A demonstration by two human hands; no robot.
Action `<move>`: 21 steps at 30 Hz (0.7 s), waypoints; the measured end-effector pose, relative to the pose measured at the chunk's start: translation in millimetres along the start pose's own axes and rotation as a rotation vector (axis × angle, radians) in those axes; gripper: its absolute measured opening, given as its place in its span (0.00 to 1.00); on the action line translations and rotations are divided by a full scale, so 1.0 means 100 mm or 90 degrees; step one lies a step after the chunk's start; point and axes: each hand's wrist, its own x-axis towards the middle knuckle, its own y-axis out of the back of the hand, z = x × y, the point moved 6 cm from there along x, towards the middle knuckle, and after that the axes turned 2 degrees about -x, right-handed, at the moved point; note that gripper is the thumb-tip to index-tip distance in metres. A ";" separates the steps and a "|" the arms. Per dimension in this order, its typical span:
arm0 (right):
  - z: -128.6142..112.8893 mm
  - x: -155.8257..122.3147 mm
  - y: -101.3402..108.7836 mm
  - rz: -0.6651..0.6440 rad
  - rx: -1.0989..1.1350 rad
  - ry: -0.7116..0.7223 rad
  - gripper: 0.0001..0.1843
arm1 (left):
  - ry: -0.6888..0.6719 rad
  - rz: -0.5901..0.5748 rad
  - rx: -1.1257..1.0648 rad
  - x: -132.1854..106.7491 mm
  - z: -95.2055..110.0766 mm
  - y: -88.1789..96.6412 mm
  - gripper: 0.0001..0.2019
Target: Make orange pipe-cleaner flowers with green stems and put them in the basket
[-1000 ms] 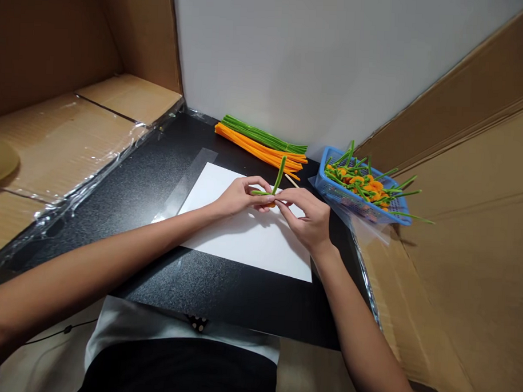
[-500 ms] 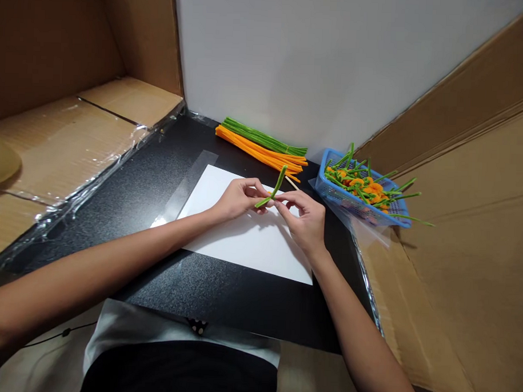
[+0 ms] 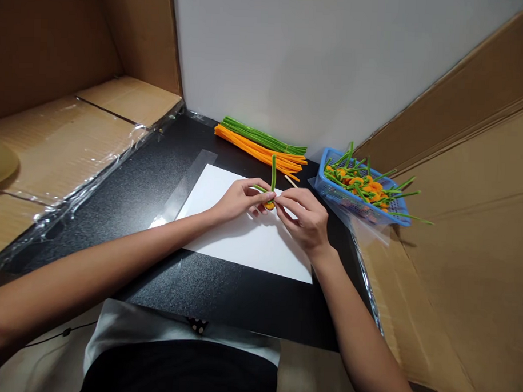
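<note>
Two hands work over the white paper sheet (image 3: 225, 243), mid-sheet toward the far edge. Left hand (image 3: 239, 199) grasps a green chenille stem (image 3: 273, 173), upright at a small orange coil (image 3: 269, 206). Right hand (image 3: 306, 219), its fingertips (image 3: 282, 200) at that join, shows no confirmed grip. Close, firm pinching there is advisable. Blue basket (image 3: 338, 196) sits by the black bench (image 3: 189, 290) right edge.

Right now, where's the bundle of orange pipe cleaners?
In the head view, the orange pipe cleaners lie on the black table, beyond the white paper, beside a green bundle and left of the blue basket.
</note>
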 end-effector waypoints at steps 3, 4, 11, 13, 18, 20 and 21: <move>-0.01 0.01 -0.02 -0.050 -0.026 0.040 0.12 | 0.002 0.005 0.002 0.02 0.00 0.00 0.18; -0.01 0.01 -0.02 -0.060 -0.029 0.043 0.11 | 0.005 0.004 0.003 0.02 0.00 0.00 0.18; 0.10 0.02 -0.02 0.025 0.129 -0.210 0.04 | -0.035 -0.010 0.023 0.03 -0.01 -0.01 0.17; 0.14 0.00 -0.06 0.024 0.200 -0.303 0.04 | -0.069 0.005 0.040 0.02 0.00 -0.01 0.16; 0.25 -0.06 -0.19 0.003 0.377 -0.497 0.08 | -0.147 0.061 0.127 -0.04 0.07 -0.02 0.10; 0.29 -0.11 -0.28 -0.035 0.480 -0.600 0.09 | -0.177 0.087 0.198 -0.09 0.13 -0.04 0.07; 0.30 -0.15 -0.32 -0.060 0.530 -0.652 0.09 | -0.197 0.095 0.244 -0.12 0.16 -0.05 0.05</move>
